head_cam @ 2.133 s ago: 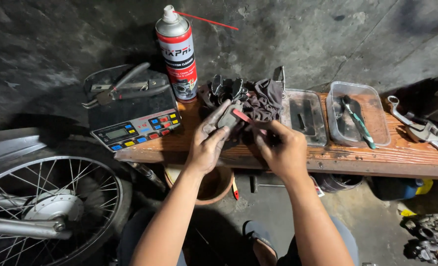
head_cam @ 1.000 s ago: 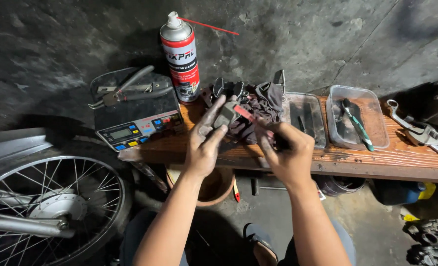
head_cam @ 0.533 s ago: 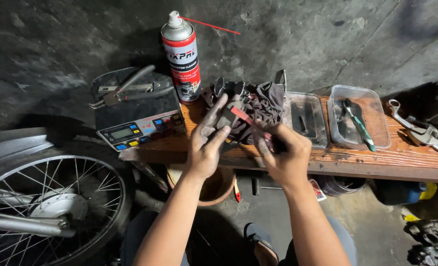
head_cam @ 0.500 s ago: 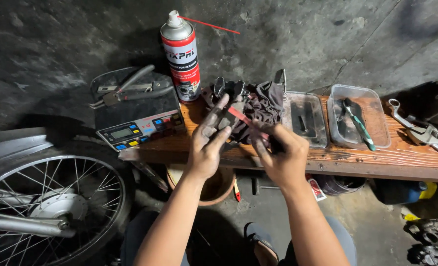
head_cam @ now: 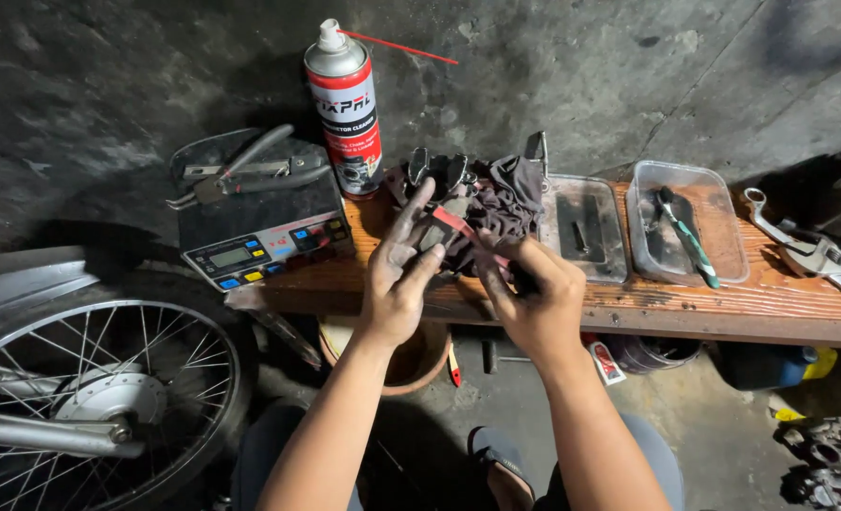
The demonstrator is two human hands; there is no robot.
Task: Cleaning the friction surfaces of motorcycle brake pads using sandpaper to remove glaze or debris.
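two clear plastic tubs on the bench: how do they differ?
The left tub holds one small dark part; the right tub holds a green-handled tool and a dark piece. The left tub sits beside the dark rag; the right one stands further along the wooden bench. Both are clear, rectangular, lidless and grimy.

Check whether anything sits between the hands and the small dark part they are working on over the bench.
Nothing visible does. The left hand already grips the small dark part in its fingers, and the right hand presses a red-handled tool against it. The dark rag lies just behind.
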